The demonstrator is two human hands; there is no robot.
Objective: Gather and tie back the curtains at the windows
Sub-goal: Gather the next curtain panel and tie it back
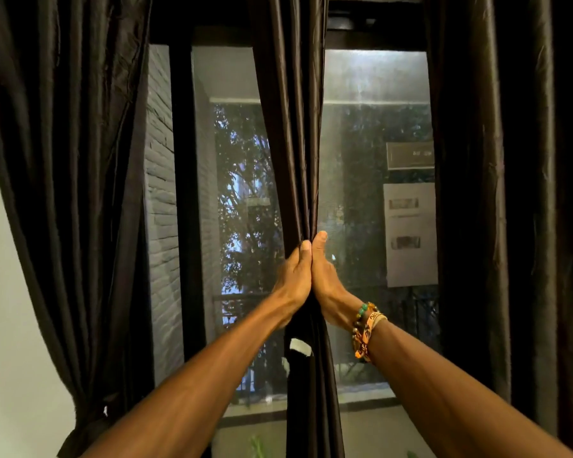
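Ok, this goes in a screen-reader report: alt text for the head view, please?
A person's left hand and right hand, side by side, grip the gathered dark middle curtain before a window. Beaded bracelets circle the right wrist.

Both bare forearms are reaching forward and upward, converging at the centre. The left hand point(293, 279) and right hand point(326, 276) are pressing against each other side by side, thumbs pointing up, and are gripping the gathered middle curtain point(295, 143) between them, fingers curling out of sight behind it. The right wrist is wearing beaded and woven bracelets point(364, 328).
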